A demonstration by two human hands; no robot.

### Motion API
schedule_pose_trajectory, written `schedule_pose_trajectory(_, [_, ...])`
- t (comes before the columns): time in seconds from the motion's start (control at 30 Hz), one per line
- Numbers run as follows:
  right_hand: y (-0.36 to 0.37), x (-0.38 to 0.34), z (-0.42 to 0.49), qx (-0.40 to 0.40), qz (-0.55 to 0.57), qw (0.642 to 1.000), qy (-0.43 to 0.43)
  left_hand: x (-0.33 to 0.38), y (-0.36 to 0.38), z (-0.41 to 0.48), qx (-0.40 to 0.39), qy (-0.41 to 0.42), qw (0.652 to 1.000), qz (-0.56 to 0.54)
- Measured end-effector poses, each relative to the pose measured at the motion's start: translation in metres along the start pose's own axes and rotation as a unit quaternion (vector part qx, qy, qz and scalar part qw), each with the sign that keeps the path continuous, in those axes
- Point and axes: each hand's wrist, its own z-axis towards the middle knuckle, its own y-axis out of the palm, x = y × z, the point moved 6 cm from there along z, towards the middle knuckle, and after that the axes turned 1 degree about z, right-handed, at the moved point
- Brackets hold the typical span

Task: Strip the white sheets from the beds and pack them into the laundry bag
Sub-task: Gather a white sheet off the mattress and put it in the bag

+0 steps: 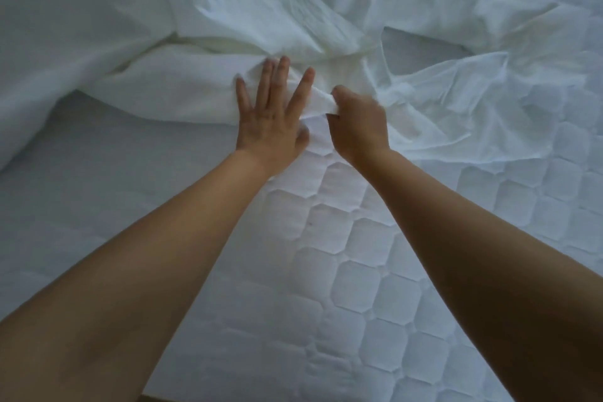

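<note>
Here, quilted mattress (342, 287) lying bare across near half of view. White sheet (163, 26) lying bunched and crumpled across far half, trailing off left. Left hand (272, 117) pressing flat on sheet's near edge, fingers spread wide, gripping nothing. Right hand (359, 124) closing fist-tight, pinching fold of sheet just beside left.

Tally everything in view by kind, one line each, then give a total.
Hands: 2, the left hand spread flat on the cloth, the right hand closed in a grip on a fold
White sheet: 1 rumpled mass; separate pieces cannot be told apart
Quilted mattress: 1
Total: 4
</note>
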Motion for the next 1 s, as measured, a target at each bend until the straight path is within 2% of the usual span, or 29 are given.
schedule_pose_trajectory(0.07, [0.004,-0.003,-0.004,-0.056,0.093,0.992,0.068,-0.002,-0.005,0.009,0.01,0.002,1.0,0.013])
schedule_pose_trajectory(0.17, [0.012,-0.013,-0.016,-0.151,0.302,0.919,0.202,-0.007,-0.017,0.007,0.067,0.027,0.997,-0.022])
schedule_pose_trajectory(0.23, [0.007,-0.021,-0.028,-0.215,0.314,0.897,0.223,-0.01,-0.025,-0.006,0.092,0.06,0.993,-0.04])
schedule_pose_trajectory(0.3, [-0.005,-0.028,-0.043,-0.223,0.28,0.916,0.182,-0.01,-0.038,-0.025,0.081,0.071,0.991,-0.082])
schedule_pose_trajectory(0.37, [-0.026,-0.034,-0.062,-0.16,0.26,0.945,0.116,-0.015,-0.051,-0.042,0.061,0.036,0.988,-0.134])
schedule_pose_trajectory(0.43, [-0.052,-0.04,-0.085,-0.083,0.231,0.969,0.014,-0.013,-0.058,-0.06,-0.001,0.0,0.986,-0.167])
schedule_pose_trajectory(0.47, [-0.061,-0.044,-0.096,-0.079,0.203,0.975,-0.045,-0.009,-0.059,-0.07,-0.028,-0.004,0.984,-0.174])
schedule_pose_trajectory(0.53, [-0.061,-0.044,-0.109,-0.143,0.112,0.976,-0.12,0.005,-0.065,-0.089,-0.063,0.013,0.985,-0.16])
schedule_pose_trajectory(0.6, [-0.049,-0.039,-0.116,-0.222,-0.002,0.965,-0.138,0.022,-0.066,-0.104,-0.096,0.025,0.984,-0.146])
schedule_pose_trajectory(0.67, [-0.037,-0.041,-0.122,-0.243,-0.05,0.955,-0.164,0.031,-0.059,-0.116,-0.108,0.011,0.985,-0.137])
schedule_pose_trajectory(0.77, [-0.031,-0.042,-0.132,-0.232,-0.036,0.958,-0.163,0.039,-0.062,-0.129,-0.073,-0.006,0.992,-0.101])
schedule_pose_trajectory(0.87, [-0.04,-0.032,-0.141,-0.224,-0.022,0.964,-0.143,0.052,-0.073,-0.137,-0.036,-0.024,0.992,-0.122])
schedule_pose_trajectory(1.0, [-0.073,0.008,-0.164,-0.232,-0.016,0.965,-0.121,0.103,-0.082,-0.143,-0.057,-0.04,0.984,-0.165])
